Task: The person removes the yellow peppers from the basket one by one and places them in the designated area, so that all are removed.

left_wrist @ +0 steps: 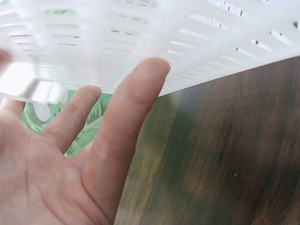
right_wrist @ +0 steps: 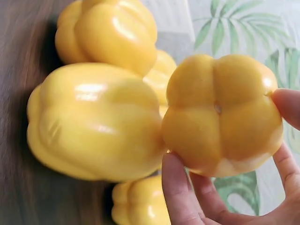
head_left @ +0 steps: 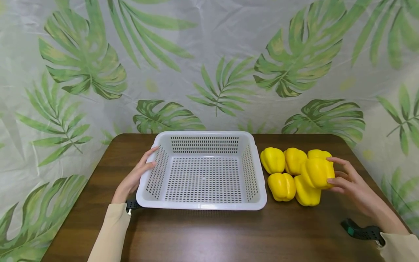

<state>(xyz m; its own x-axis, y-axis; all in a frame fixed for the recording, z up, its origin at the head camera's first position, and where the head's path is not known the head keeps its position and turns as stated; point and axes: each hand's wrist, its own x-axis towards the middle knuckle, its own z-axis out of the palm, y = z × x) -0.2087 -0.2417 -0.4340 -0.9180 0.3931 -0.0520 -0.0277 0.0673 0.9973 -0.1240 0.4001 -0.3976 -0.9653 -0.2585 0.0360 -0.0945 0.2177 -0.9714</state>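
Observation:
In the head view my left hand (head_left: 135, 176) holds the left rim of a white perforated plastic basket (head_left: 203, 206), thumb over the edge. Fingers (left_wrist: 119, 122) lie against the basket's slotted outer wall in the left wrist view. My right hand (head_left: 351, 185) grips a yellow bell pepper (head_left: 318, 173) between thumb and fingers, its lobed end facing the right wrist camera. This pepper overlaps other yellow bell peppers (head_left: 282, 186) lying in a group right of the basket. It partly covers one at the back (head_left: 318, 154) and one in front (head_left: 307, 193).
All of this is on a dark brown wooden table (head_left: 203, 236). Behind it hangs a pale cloth (head_left: 226, 47) with green leaf prints. The basket's bare slotted floor (head_left: 204, 180) shows. A black strap (head_left: 361, 232) is at the right wrist.

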